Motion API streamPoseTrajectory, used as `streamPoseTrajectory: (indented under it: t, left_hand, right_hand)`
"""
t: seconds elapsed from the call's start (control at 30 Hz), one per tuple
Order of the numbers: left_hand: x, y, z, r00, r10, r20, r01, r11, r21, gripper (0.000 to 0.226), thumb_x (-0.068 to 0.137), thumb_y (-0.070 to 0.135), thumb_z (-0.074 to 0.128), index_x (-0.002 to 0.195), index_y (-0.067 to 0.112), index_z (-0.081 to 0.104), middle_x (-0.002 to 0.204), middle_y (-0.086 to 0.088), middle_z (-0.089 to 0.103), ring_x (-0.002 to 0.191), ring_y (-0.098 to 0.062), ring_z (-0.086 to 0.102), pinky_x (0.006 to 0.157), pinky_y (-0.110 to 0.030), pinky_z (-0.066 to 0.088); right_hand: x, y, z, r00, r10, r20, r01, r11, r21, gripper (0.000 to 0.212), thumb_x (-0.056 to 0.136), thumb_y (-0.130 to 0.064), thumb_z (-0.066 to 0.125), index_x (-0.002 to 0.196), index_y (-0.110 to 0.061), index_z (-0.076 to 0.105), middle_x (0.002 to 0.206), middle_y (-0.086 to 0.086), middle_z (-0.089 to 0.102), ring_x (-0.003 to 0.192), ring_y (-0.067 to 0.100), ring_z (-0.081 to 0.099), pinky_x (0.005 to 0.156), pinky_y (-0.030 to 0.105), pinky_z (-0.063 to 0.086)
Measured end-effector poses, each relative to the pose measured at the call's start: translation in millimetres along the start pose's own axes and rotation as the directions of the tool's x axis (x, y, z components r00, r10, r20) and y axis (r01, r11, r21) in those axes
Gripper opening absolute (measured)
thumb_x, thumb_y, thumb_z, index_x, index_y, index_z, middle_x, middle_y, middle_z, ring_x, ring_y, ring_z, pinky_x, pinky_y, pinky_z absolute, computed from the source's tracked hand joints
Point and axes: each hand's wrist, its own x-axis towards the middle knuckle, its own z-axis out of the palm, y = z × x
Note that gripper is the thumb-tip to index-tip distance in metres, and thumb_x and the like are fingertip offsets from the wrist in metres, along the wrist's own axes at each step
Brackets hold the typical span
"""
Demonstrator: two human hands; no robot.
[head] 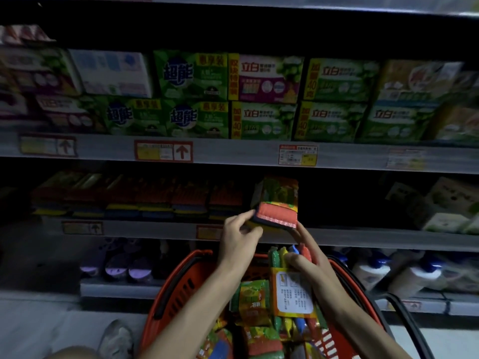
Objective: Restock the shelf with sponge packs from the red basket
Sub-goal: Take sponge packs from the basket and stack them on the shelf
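green boxes: 超能 | neighbouring boxes: 立白 (yellow strip: 加量40克)

Left hand and right hand: bare. Left forearm and right forearm: bare along the full visible length, down to the lower frame edge. Footwear: one shoe, light grey, low-cut, rounded toe. It is dim and blurred; markings cannot be made out.

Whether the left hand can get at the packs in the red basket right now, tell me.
Probably not yet: the left hand pinches a sponge pack at the edge of the shelf, so its grip is taken. Once that is shelved, the open-topped red basket lies right below it.
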Motion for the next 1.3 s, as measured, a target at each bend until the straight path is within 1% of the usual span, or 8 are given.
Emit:
streamPoseTrajectory:
  t: [0.3,0.37,0.53,0.73,0.9,1.03,1.13,1.3]
  left_hand:
    - [10.4,-7.3,10.5,0.994,-0.104,-0.022,0.104,0.994,-0.017,0.05,0.098,0.018,0.064,0.146,0.027,0.053,0.112,0.004,0.061,0.072,0.004,0.053,0.053,-0.001,0.04]
    - [11.1,-7.6,12.2,0.991,-0.133,-0.026,0.132,0.991,-0.031,0.051,0.098,0.018,0.064,0.147,0.028,0.051,0.091,0.011,0.06,0.072,0.003,0.053,0.055,-0.004,0.041]
    - [17.3,-13.2,16.4,0.985,-0.172,-0.028,0.169,0.982,-0.087,0.054,0.098,0.017,0.063,0.149,0.026,0.05,0.098,0.015,0.056,0.086,0.007,0.052,0.082,-0.022,0.043]
    - [15.2,-12.5,17.3,0.981,-0.194,0.017,0.195,0.975,-0.109,0.057,0.1,0.016,0.061,0.153,0.024,0.043,0.088,0.025,0.044,0.071,0.009,0.044,0.063,-0.009,0.04]
    - [17.0,-17.0,20.6,0.981,-0.192,-0.012,0.19,0.976,-0.103,0.06,0.1,0.016,0.06,0.155,0.023,0.04,0.15,0.002,0.049,0.103,0.002,0.047,0.083,-0.017,0.038]
    - [18.3,-16.7,22.9,0.984,-0.177,-0.031,0.174,0.981,-0.081,0.06,0.1,0.019,0.06,0.156,0.022,0.038,0.114,0.019,0.056,0.092,0.003,0.054,0.076,-0.017,0.043]
    - [17.6,-15.0,23.5,0.983,-0.175,-0.058,0.172,0.984,-0.05,0.063,0.099,0.03,0.063,0.156,0.022,0.038,0.149,0.001,0.051,0.134,-0.017,0.051,0.11,-0.036,0.044]
    - [16.8,-10.4,21.3,0.985,-0.163,-0.052,0.158,0.984,-0.083,0.064,0.1,0.03,0.062,0.157,0.019,0.035,0.159,-0.004,0.04,0.144,-0.023,0.042,0.114,-0.033,0.036]
  right_hand:
    - [19.1,14.1,-4.0,0.999,-0.033,0.036,0.037,0.993,-0.112,0.088,0.067,-0.055,0.069,0.148,-0.05,0.035,0.143,-0.037,0.046,0.123,-0.013,0.054,0.086,0.014,0.052]
    - [22.8,15.8,-4.7,0.998,-0.047,0.044,0.052,0.99,-0.133,0.087,0.068,-0.054,0.069,0.148,-0.049,0.035,0.139,-0.042,0.049,0.123,-0.016,0.053,0.087,0.011,0.05]
    - [34.7,20.0,-5.0,0.999,-0.04,0.018,0.042,0.992,-0.118,0.09,0.063,-0.052,0.068,0.145,-0.046,0.033,0.143,-0.033,0.041,0.109,-0.031,0.049,0.079,0.002,0.046]
    - [52.6,33.7,-11.0,1.0,0.031,0.003,-0.031,0.992,-0.12,0.1,0.07,-0.051,0.072,0.159,-0.034,0.029,0.155,-0.014,0.046,0.129,0.007,0.059,0.095,0.03,0.056]
    - [61.7,43.7,-9.6,0.998,0.066,-0.006,-0.066,0.992,-0.103,0.095,0.075,-0.044,0.075,0.158,-0.029,0.031,0.146,0.007,0.056,0.112,0.023,0.07,0.08,0.028,0.057]
    - [61.8,42.3,-7.9,0.998,0.058,0.02,-0.056,0.995,-0.084,0.081,0.082,-0.028,0.073,0.154,-0.025,0.037,0.13,0.004,0.066,0.101,0.017,0.073,0.075,0.026,0.057]
    - [61.6,42.0,-10.0,0.998,0.057,0.019,-0.055,0.994,-0.096,0.081,0.081,-0.033,0.074,0.153,-0.026,0.038,0.128,0.005,0.067,0.104,0.021,0.073,0.079,0.031,0.059]
    - [58.9,36.2,-7.4,0.999,0.039,0.028,-0.036,0.995,-0.089,0.079,0.079,-0.033,0.073,0.15,-0.03,0.038,0.132,-0.003,0.065,0.106,0.011,0.072,0.079,0.025,0.058]
